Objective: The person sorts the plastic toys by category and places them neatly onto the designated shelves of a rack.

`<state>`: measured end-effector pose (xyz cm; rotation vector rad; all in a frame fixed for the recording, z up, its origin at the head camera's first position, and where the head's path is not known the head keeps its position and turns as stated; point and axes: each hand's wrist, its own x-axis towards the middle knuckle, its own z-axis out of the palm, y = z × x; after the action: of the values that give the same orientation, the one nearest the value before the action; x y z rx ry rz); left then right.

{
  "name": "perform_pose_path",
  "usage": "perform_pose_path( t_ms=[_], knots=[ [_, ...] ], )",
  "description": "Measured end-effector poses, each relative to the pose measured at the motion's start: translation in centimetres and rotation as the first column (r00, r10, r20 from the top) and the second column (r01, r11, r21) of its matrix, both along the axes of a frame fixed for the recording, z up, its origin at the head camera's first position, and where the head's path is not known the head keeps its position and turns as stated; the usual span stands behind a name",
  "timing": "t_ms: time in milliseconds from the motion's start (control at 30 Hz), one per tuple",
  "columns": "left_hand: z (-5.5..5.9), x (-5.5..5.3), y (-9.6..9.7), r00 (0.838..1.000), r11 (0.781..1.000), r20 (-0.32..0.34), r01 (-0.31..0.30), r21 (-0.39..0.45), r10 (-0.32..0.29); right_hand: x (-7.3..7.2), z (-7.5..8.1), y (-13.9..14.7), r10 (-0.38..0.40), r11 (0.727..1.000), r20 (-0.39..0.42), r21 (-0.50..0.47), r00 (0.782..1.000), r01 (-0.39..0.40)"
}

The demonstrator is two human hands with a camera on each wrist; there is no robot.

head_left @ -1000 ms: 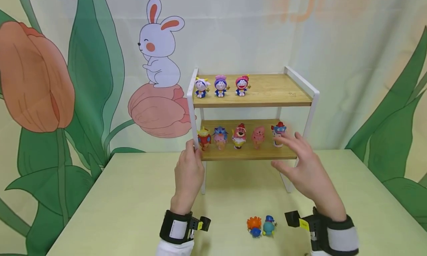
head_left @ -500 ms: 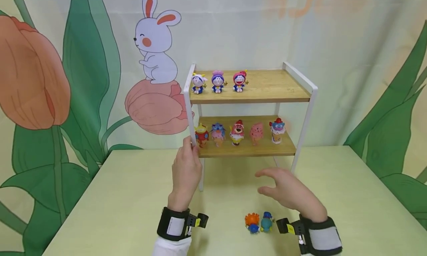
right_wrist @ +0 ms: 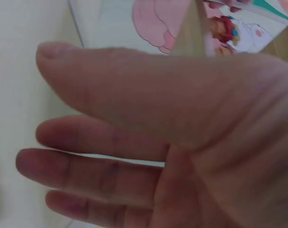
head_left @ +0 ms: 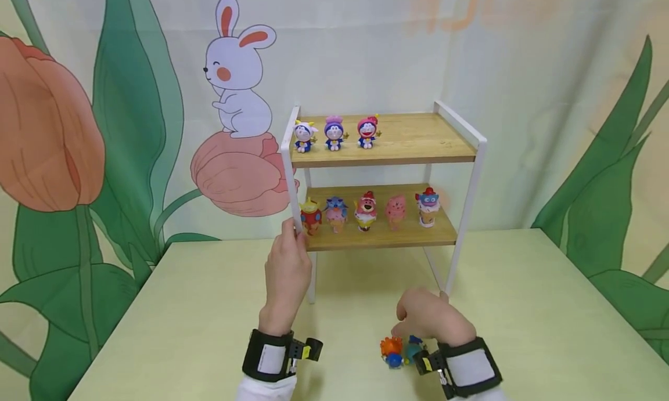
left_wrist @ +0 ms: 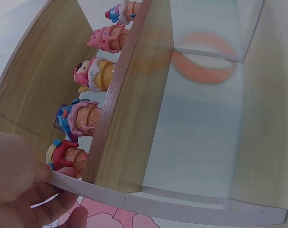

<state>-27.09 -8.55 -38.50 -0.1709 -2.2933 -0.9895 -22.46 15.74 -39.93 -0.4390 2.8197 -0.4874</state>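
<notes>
My left hand (head_left: 286, 273) grips the left front post of a small two-tier shelf (head_left: 423, 135); in the left wrist view its fingers (left_wrist: 49, 206) curl round the white post (left_wrist: 106, 198). Low over the table, my right hand (head_left: 436, 320) reaches above two small figurines, holding nothing. One is an orange-and-blue figurine (head_left: 392, 350), lying at its fingertips; the other, a teal figurine (head_left: 412, 350) with a blue hat, is partly hidden by the hand and wrist strap. The right wrist view shows the thumb (right_wrist: 110, 80) and fingers (right_wrist: 87, 173) extended, with nothing between them.
Three blue figurines with coloured hats, one pink-hatted (head_left: 367, 133), stand at the upper board's left. Several ice-cream-cone figurines, one with a red hat (head_left: 428, 206), line the lower board (head_left: 376, 240). Behind hangs a printed backdrop (head_left: 360, 53).
My right hand has come down and left from beside the lower board's right end to the two figurines on the table. The left hand keeps its grip on the post.
</notes>
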Motion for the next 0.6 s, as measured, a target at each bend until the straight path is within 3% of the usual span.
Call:
perform_pose_path(
  t_ms=[167, 333, 600],
  knots=[
    [-0.1, 0.0, 0.1, 1.000, 1.000, -0.005, -0.003, 0.000, 0.003, 0.0, -0.9, -0.7, -0.034, 0.998, 0.039, 0.049, 0.999, 0.032],
    [0.0, 0.0, 0.3, 1.000, 1.000, -0.009, -0.003, 0.000, 0.003, 0.2, -1.4, -1.4, -0.020, 0.995, 0.022, 0.099, 1.000, 0.017],
    [0.1, 0.0, 0.1, 1.000, 1.000, -0.010, -0.016, -0.011, 0.016, 0.2, -1.7, -2.2, 0.017, 0.997, 0.000, 0.075, 1.000, -0.017]
  ],
)
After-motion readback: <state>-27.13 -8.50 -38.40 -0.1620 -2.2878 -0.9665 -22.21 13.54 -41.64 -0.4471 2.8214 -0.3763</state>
